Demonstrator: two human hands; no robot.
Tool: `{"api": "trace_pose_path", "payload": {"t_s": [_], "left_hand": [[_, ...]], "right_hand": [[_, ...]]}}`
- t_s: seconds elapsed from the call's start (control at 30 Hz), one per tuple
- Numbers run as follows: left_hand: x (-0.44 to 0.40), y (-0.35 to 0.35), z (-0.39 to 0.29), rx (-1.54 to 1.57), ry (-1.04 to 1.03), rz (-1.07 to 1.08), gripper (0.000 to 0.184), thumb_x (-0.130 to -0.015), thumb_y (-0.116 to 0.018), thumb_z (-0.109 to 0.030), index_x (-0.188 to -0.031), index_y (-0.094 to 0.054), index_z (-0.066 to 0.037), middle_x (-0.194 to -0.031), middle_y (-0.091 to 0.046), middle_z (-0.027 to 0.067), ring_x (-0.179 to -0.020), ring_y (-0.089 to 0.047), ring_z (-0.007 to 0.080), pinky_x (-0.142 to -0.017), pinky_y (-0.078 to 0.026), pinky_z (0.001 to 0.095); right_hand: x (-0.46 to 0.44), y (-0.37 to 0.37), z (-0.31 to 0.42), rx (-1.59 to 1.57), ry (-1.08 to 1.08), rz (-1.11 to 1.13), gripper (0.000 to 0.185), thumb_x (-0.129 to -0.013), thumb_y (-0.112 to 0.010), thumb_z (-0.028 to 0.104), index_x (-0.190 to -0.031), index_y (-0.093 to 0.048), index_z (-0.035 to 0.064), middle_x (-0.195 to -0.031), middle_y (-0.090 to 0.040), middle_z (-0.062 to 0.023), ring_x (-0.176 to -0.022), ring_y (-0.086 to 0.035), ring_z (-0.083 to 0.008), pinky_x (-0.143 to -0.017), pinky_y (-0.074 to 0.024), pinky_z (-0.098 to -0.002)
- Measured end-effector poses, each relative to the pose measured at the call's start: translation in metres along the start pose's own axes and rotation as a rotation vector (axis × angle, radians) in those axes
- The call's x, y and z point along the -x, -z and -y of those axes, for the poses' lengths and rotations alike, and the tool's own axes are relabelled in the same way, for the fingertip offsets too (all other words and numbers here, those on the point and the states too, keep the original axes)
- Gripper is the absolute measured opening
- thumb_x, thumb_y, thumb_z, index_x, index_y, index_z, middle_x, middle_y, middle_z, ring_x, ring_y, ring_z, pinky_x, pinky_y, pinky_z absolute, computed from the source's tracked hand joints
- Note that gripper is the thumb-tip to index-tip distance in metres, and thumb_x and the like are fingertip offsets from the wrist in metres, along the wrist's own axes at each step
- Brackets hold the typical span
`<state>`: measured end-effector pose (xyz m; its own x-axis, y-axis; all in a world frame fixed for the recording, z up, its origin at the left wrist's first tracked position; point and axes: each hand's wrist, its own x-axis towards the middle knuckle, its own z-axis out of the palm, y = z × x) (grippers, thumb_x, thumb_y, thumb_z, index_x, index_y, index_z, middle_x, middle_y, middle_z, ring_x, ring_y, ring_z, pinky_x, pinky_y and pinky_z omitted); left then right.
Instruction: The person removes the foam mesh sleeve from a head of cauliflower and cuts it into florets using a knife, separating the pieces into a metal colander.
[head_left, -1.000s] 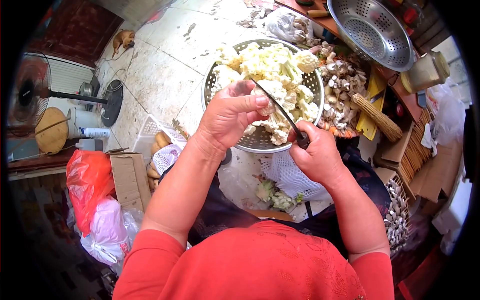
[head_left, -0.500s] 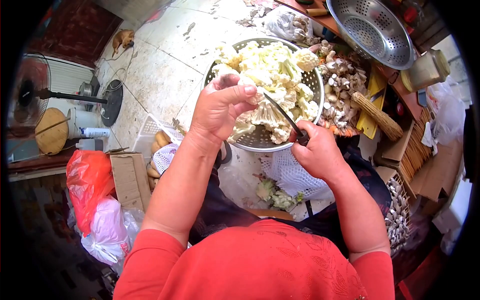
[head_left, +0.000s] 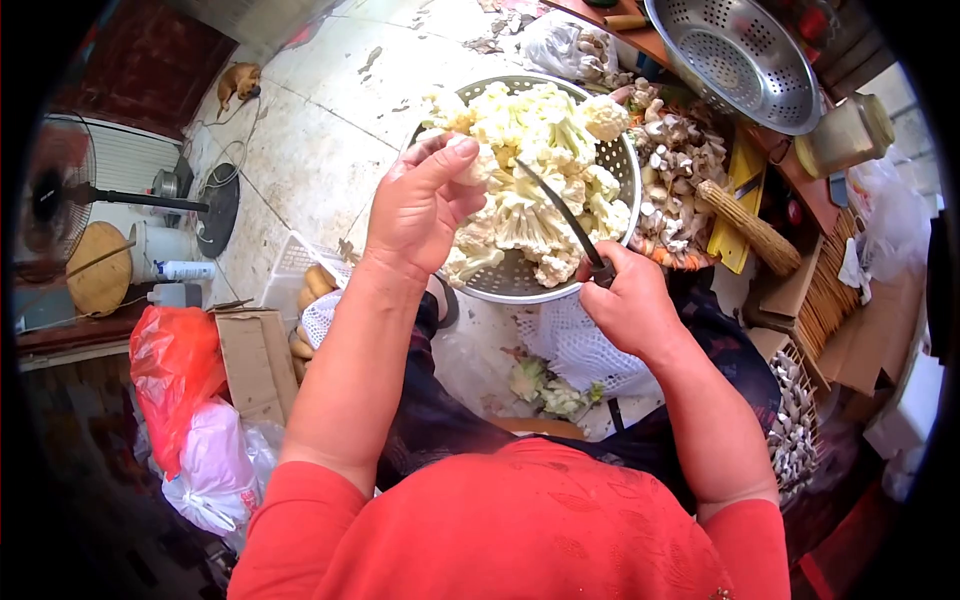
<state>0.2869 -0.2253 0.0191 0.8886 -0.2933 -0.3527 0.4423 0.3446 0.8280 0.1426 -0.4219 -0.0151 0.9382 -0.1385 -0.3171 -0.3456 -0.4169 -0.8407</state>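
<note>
Pale cauliflower florets (head_left: 540,130) are heaped in a round metal colander (head_left: 632,190) on the floor in front of me. My left hand (head_left: 420,205) is above the colander's left side, its fingers closed round a small cauliflower piece (head_left: 478,166) that shows past the thumb. My right hand (head_left: 635,300) grips the dark handle of a knife (head_left: 562,210) near the colander's lower right rim. The curved blade points up and left over the florets, apart from the piece in my left hand.
Garlic bulbs (head_left: 680,165) are piled right of the colander, beside a corn-like bundle (head_left: 750,228). An empty metal colander (head_left: 735,60) rests upper right. Left are a fan (head_left: 55,190), red bag (head_left: 175,375) and cardboard box (head_left: 255,365). A small dog (head_left: 238,85) lies on the floor.
My left hand has moved left and slightly up, away from the knife, with the cauliflower piece. The blade now stands clear of the left fingers. My right hand has hardly moved.
</note>
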Motion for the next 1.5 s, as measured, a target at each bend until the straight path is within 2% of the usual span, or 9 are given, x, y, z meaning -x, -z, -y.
{"api": "trace_pose_path", "payload": {"t_s": [0.07, 0.1, 0.23, 0.43, 0.5, 0.53, 0.6, 1.13, 1.5], "left_hand": [[-0.002, -0.003, 0.008, 0.039, 0.084, -0.029, 0.03, -0.085, -0.075, -0.011, -0.109, -0.059, -0.005, -0.09, -0.067, 0.0045, -0.077, -0.066, 0.0174, -0.07, -0.057, 0.0331], [-0.004, 0.0, 0.013, 0.061, 0.116, -0.013, 0.015, -0.092, -0.065, -0.013, -0.105, -0.064, -0.006, -0.092, -0.069, 0.0072, -0.086, -0.069, 0.0216, -0.078, -0.059, 0.035], [0.001, -0.012, 0.012, 0.184, 0.126, 0.004, 0.014, -0.093, -0.061, -0.01, -0.104, -0.064, -0.003, -0.095, -0.069, 0.0094, -0.088, -0.069, 0.0241, -0.081, -0.059, 0.0369], [0.004, -0.015, 0.018, 0.041, 0.039, -0.035, 0.018, -0.092, -0.06, -0.011, -0.107, -0.06, -0.002, -0.095, -0.068, 0.0103, -0.089, -0.069, 0.0239, -0.082, -0.058, 0.038], [0.004, -0.016, 0.018, 0.034, 0.027, 0.008, 0.051, -0.084, -0.07, -0.011, -0.125, -0.043, 0.003, -0.099, -0.063, 0.0124, -0.082, -0.068, 0.0252, -0.076, -0.057, 0.0378], [0.005, -0.016, 0.018, 0.034, 0.027, 0.008, 0.051, -0.084, -0.07, -0.011, -0.125, -0.043, 0.003, -0.099, -0.063, 0.0124, -0.082, -0.068, 0.0252, -0.076, -0.057, 0.0378], [0.006, -0.017, 0.018, -0.041, 0.016, -0.02, 0.023, -0.09, -0.062, -0.012, -0.11, -0.058, -0.002, -0.091, -0.067, 0.007, -0.077, -0.068, 0.0194, -0.073, -0.057, 0.0346], [0.016, -0.022, 0.022, -0.202, 0.091, 0.079, 0.019, -0.085, -0.064, -0.01, -0.101, -0.059, -0.001, -0.087, -0.069, 0.0112, -0.068, -0.069, 0.0225, -0.065, -0.06, 0.0341], [0.005, -0.012, 0.006, -0.135, -0.045, -0.08, 0.015, -0.088, -0.062, -0.015, -0.097, -0.062, -0.003, -0.084, -0.066, 0.0087, -0.068, -0.066, 0.0199, -0.066, -0.057, 0.034]], "right_hand": [[0.0, -0.004, 0.002, -0.082, 0.01, -0.03, 0.013, -0.079, -0.062, 0.009, -0.09, -0.063, 0.0015, -0.077, -0.067, -0.0165, -0.071, -0.066, -0.0286, -0.07, -0.0516, -0.0356], [0.001, -0.006, 0.004, -0.13, 0.064, -0.051, 0.012, -0.079, -0.063, 0.009, -0.089, -0.063, 0.0017, -0.076, -0.067, -0.0147, -0.069, -0.065, -0.0243, -0.069, -0.0512, -0.0338], [0.001, -0.013, 0.008, -0.174, 0.141, -0.069, 0.011, -0.08, -0.063, 0.008, -0.089, -0.062, 0.0026, -0.073, -0.065, -0.0121, -0.065, -0.062, -0.0176, -0.065, -0.0504, -0.031], [0.002, -0.017, 0.011, -0.156, 0.151, -0.091, 0.012, -0.079, -0.063, 0.007, -0.09, -0.062, 0.003, -0.07, -0.065, -0.0125, -0.062, -0.063, -0.019, -0.063, -0.0507, -0.0314], [0.001, -0.019, 0.009, -0.156, 0.167, -0.103, 0.011, -0.079, -0.063, 0.007, -0.09, -0.063, 0.003, -0.07, -0.065, -0.0128, -0.062, -0.063, -0.0195, -0.063, -0.0509, -0.0316], [0.0, -0.019, 0.008, -0.156, 0.182, -0.116, 0.011, -0.079, -0.064, 0.007, -0.09, -0.063, 0.0029, -0.07, -0.065, -0.0131, -0.062, -0.063, -0.02, -0.063, -0.0511, -0.0317], [0.001, -0.019, 0.008, -0.155, 0.183, -0.117, 0.011, -0.079, -0.063, 0.007, -0.09, -0.063, 0.0028, -0.07, -0.065, -0.0131, -0.062, -0.063, -0.0207, -0.064, -0.0512, -0.0317], [-0.004, -0.011, 0.015, -0.12, 0.103, -0.005, 0.014, -0.078, -0.061, 0.009, -0.089, -0.064, 0.0008, -0.075, -0.066, -0.0158, -0.069, -0.064, -0.025, -0.067, -0.0511, -0.0349], [-0.001, -0.008, 0.012, 0.022, 0.006, 0.116, 0.014, -0.078, -0.062, 0.01, -0.09, -0.064, 0.0019, -0.08, -0.067, -0.0188, -0.075, -0.067, -0.0309, -0.071, -0.052, -0.0377]]}}
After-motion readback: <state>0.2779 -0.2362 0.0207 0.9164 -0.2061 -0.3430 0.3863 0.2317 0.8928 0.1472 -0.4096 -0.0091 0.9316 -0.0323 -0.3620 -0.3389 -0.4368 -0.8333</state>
